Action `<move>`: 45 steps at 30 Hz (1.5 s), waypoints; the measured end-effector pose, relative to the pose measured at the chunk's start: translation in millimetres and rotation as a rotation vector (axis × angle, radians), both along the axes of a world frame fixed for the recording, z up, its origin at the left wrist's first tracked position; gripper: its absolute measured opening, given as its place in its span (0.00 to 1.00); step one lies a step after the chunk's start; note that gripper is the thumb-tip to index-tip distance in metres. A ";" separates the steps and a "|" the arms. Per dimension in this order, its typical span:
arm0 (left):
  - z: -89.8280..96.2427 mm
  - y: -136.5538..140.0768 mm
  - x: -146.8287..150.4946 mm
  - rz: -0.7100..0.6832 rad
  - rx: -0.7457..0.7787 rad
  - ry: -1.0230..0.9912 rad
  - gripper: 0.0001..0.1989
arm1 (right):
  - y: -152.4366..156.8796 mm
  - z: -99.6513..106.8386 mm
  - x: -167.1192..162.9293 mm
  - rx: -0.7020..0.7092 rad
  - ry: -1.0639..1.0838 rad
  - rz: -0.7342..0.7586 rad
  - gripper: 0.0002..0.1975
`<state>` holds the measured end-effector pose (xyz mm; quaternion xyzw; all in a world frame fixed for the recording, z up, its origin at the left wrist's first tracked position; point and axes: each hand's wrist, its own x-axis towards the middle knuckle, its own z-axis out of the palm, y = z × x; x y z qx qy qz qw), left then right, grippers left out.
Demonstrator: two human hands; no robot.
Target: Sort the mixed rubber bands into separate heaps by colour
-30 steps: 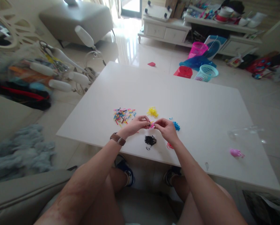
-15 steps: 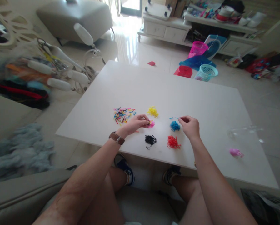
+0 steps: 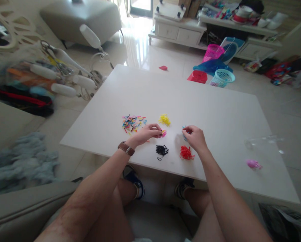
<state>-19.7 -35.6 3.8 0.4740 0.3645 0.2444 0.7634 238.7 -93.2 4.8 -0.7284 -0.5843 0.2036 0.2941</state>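
Observation:
Small loop-shaped pieces lie sorted by colour on the white table (image 3: 145, 90). My left hand (image 3: 150, 131) is closed in a pinch over the pink pile (image 3: 164, 133), with small dark and yellow bits at its fingertips. My right hand (image 3: 195, 136) has its fingers pinched together above the blue pile (image 3: 184, 137), covering most of it; what they hold, if anything, is hidden. Nearby are a yellow pile (image 3: 165, 120), a black pile (image 3: 162, 150) and a red pile (image 3: 186, 153). A mixed-colour heap (image 3: 132, 123) spreads left of my left hand.
Toward the table's right side lie a pink object (image 3: 253, 164) and a clear, glassy item (image 3: 262, 141). Beyond the far edge stand a turquoise basket (image 3: 222, 78) and a red container (image 3: 198, 76). A white lamp-like fixture (image 3: 82, 80) stands beside the table's left edge.
My right hand has moved left, from beside the blue pile to over it. The loose blue piece at its fingertips is now mostly out of sight. My left hand is nearly still.

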 end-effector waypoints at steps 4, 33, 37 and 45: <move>-2.1 -1.5 1.9 -0.023 0.009 0.005 0.10 | 0.5 11.1 -35.8 -0.040 0.282 0.164 0.13; -7.9 -2.6 1.6 0.005 -0.009 -0.006 0.10 | 40.2 -28.2 -71.3 0.131 0.618 -0.201 0.14; -7.2 -1.2 -2.8 0.039 -0.023 -0.009 0.10 | 44.9 -28.5 -77.1 0.142 0.690 -0.178 0.17; -11.8 1.2 -2.1 0.089 -0.031 -0.043 0.11 | 33.7 -8.2 -82.9 -0.022 0.756 0.039 0.12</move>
